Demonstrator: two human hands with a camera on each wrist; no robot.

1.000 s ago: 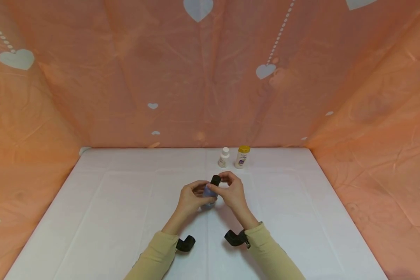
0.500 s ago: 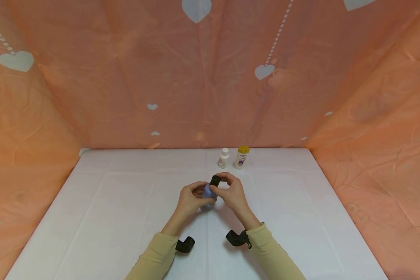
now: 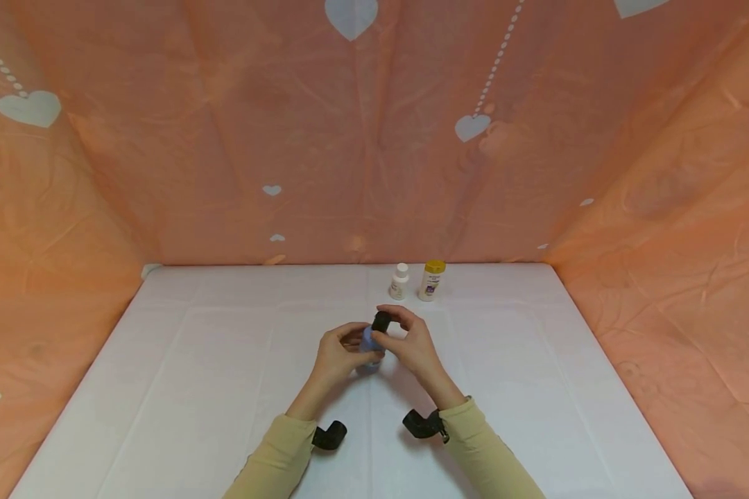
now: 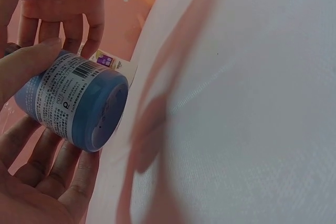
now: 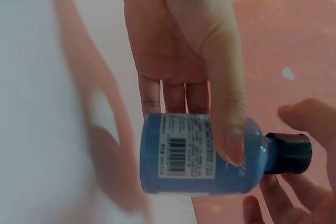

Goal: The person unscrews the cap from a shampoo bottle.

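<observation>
Head view: a person's left grip (image 3: 335,355) is wrapped around a blue bottle (image 5: 202,156), thumb pressed to the printed label (image 4: 60,95) and fingers on the opposite side, while the right grip (image 3: 414,346) curves loosely about the black cap (image 5: 290,154). From the right wrist, that thumb stands apart from the cap (whether the other fingers touch it cannot be told). The bottle, tilted with its cap leaning toward the right hand's side, appears held just off the white desk (image 3: 212,388), its base in plain sight of the left wrist view. Work at the cap seems to be the step in hand; it would best be done with the left grip firm but not squeezing, the right thumb and fingertips set on opposite sides of the cap, and any turn kept in line with the neck so that the bottle neither slips nor rocks. Beyond the grips, near the far edge, a small white bottle (image 3: 399,285) and a yellow-capped bottle (image 3: 431,283) stand upright side by side, not touching, before an orange backdrop (image 3: 324,138) patterned with pale hearts.
</observation>
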